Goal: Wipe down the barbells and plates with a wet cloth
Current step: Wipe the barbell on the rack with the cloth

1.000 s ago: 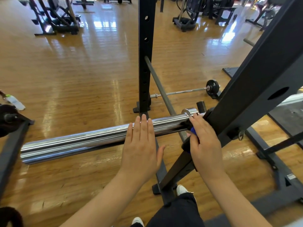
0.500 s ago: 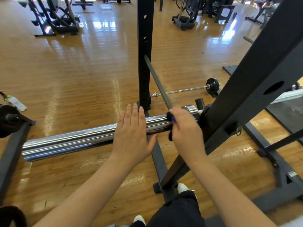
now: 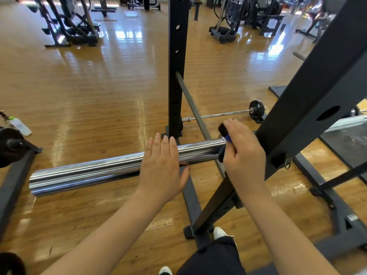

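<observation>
Glossy gym floorboards (image 3: pixel 99 92) lie beneath the chrome barbell sleeve (image 3: pixel 111 167), where the left hand (image 3: pixel 161 167) rests flat, fingers straight, while the right hand (image 3: pixel 243 155) grips a dark cloth (image 3: pixel 223 130) at the sleeve's right end, mid-wipe; next, probably a leftward stroke

Bright daylight from the far side of the room — blown-out window reflections streak the glossy wooden floor (image 3: pixel 123 80) at top centre and top right. Strong specular bands along the chrome barbell sleeve (image 3: pixel 95 171). Shadows soft and short under the rack frame (image 3: pixel 309 100). Wide-angle bending at the edges — uprights lean. Far machines (image 3: pixel 67 18) smeared and soft; near field fairly sharp.
</observation>
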{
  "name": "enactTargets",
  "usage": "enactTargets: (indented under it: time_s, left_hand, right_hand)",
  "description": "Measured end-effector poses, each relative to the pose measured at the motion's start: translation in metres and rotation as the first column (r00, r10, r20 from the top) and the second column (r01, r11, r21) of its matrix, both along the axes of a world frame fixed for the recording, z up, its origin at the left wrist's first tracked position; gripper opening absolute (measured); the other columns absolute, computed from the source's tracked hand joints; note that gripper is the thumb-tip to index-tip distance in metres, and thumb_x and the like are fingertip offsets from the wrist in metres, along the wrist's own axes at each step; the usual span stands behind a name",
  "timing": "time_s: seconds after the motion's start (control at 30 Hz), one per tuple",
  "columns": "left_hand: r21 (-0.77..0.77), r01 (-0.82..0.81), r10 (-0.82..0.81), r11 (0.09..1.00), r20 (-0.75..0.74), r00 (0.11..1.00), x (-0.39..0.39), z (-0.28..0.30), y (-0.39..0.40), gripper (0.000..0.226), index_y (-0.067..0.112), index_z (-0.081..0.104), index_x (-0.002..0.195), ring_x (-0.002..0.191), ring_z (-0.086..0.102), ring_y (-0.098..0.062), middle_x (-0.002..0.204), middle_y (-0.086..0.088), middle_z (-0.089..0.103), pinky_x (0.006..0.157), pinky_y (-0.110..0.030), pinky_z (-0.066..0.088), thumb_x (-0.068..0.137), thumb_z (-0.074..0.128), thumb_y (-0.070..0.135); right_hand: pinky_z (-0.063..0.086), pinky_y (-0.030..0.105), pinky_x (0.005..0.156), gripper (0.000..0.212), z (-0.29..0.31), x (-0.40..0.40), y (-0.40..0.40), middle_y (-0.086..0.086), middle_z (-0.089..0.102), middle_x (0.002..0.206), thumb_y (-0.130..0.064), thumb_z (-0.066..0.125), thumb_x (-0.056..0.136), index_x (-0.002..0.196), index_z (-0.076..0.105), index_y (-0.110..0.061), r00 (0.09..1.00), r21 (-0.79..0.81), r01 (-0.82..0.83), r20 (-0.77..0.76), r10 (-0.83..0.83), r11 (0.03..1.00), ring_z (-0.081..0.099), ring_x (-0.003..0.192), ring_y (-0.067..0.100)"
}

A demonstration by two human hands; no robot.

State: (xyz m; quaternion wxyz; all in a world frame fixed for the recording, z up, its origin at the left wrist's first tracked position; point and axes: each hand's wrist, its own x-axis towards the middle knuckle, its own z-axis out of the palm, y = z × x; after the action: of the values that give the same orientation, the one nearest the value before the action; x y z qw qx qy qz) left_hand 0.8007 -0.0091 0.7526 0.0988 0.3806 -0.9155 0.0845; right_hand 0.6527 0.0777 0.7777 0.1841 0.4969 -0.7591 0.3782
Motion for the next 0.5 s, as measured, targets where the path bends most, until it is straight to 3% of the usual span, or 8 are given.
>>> enactTargets:
  time_s: [0.13, 0.33, 0.5]
  left_hand:
    - [0.022, 0.0, 0.0, 1.0, 0.009, 1.0, 0.0, 0.002, 0.0, 0.072, -0.006, 0.058, 0.117, 0.11, 0.058, -0.041, 0.109, -0.023, 0.063, 0.101, -0.051, 0.039, 0.069, 0.073, 0.046]
    - [0.025, 0.009, -0.008, 1.0, -0.017, 1.0, 0.001, 0.002, 0.0, 0.075, -0.008, 0.058, 0.118, 0.112, 0.056, -0.043, 0.111, -0.025, 0.063, 0.101, -0.052, 0.039, 0.066, 0.075, 0.044]
    - [0.05, 0.004, -0.002, 0.999, -0.045, 0.999, 0.004, -0.001, 0.008, 0.088, -0.009, 0.052, 0.126, 0.123, 0.048, -0.044, 0.122, -0.026, 0.057, 0.105, -0.053, 0.033, 0.063, 0.076, 0.047]
  right_hand:
    - [0.047, 0.037, 0.092, 0.03, -0.007, -0.013, -0.02, 0.018, 0.068, 0.103, 0.008, 0.063, 0.076, 0.105, 0.067, 0.006, 0.993, 0.217, 0.016, -0.116, 0.009, 0.976, 0.063, 0.102, 0.035]
    - [0.033, 0.042, 0.103, 0.051, -0.033, 0.002, 0.015, 0.018, 0.059, 0.127, 0.015, 0.066, 0.073, 0.122, 0.059, 0.004, 0.992, 0.231, 0.088, -0.11, -0.064, 0.969, 0.05, 0.125, 0.032]
    - [0.032, 0.049, 0.1, 0.046, -0.03, 0.009, 0.026, 0.016, 0.06, 0.125, 0.016, 0.064, 0.075, 0.12, 0.061, 0.004, 0.999, 0.172, 0.039, 0.004, -0.04, 0.984, 0.047, 0.124, 0.026]
